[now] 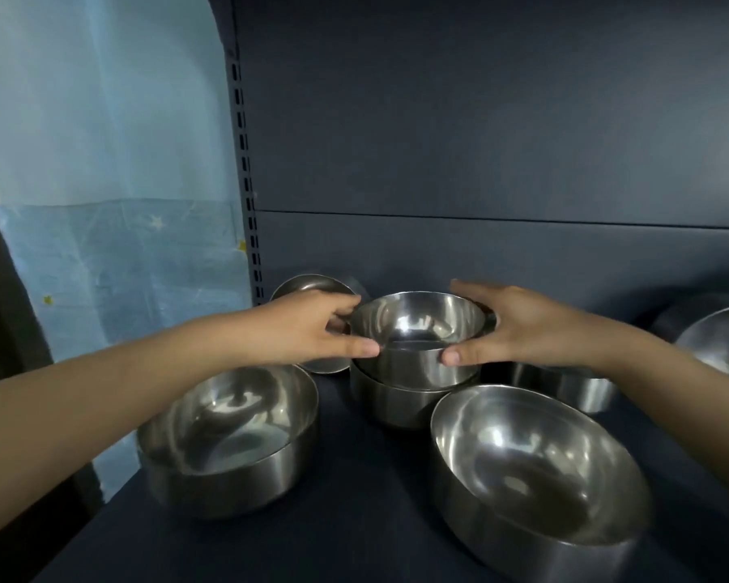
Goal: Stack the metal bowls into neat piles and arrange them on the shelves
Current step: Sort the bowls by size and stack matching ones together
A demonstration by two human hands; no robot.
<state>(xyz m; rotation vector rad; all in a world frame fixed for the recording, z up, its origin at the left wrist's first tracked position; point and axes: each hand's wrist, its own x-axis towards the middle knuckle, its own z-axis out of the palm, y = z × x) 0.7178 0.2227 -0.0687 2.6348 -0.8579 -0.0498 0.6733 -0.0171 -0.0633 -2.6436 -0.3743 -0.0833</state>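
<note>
A shiny metal bowl sits nested in a second bowl at the middle of the dark shelf. My left hand grips the top bowl's left side, thumb on the near wall and fingers round the far rim. My right hand holds its right side the same way. A wide bowl stands at the near left under my left forearm. The largest bowl stands at the near right.
A small bowl sits behind my left hand by the slotted shelf upright. Another bowl lies under my right wrist, and one more bowl is at the right edge. A blue curtain hangs left of the shelf.
</note>
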